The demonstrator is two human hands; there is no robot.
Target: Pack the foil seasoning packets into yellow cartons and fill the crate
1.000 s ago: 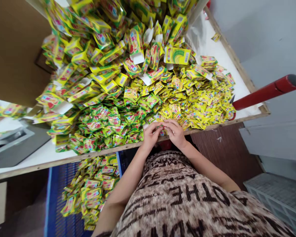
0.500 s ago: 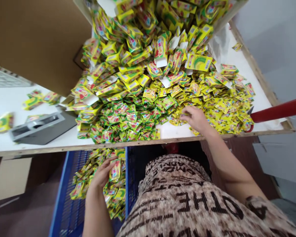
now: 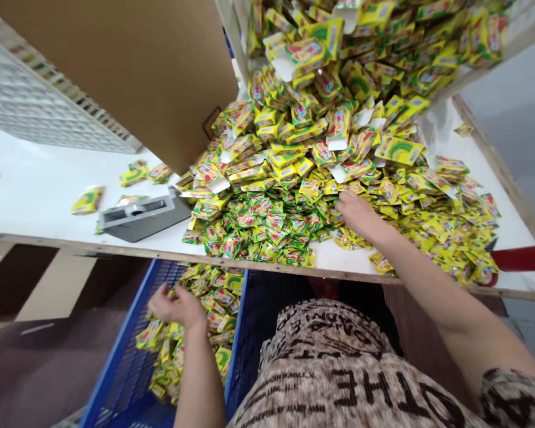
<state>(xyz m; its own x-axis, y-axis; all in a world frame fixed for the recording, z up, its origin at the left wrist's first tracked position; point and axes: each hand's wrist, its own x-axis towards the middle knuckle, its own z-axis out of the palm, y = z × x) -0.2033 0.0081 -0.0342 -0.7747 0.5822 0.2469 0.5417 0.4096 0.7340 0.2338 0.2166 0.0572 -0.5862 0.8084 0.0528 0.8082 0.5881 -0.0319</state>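
Note:
My left hand hangs above the blue plastic crate, its thumb and bent fingers apart and nothing visible in them. Below it in the crate lies a heap of small yellow-green candy boxes. On the table, my right hand reaches into the loose sachets with its fingers bent together; the fingertips are partly hidden, so what they hold cannot be made out. Green sachets lie to its left, yellow sachets to its right. Behind it are piled yellow boxes with open white flaps.
A grey tape dispenser stands on the white table, left of the pile. Behind it rise a large cardboard box and a white woven basket. A red handle juts in at right. The table has a wooden edge.
My left hand has moved left, away from the small candy box it was at, and its fingers are bent. My right hand stays at the sachets. The view has swung left.

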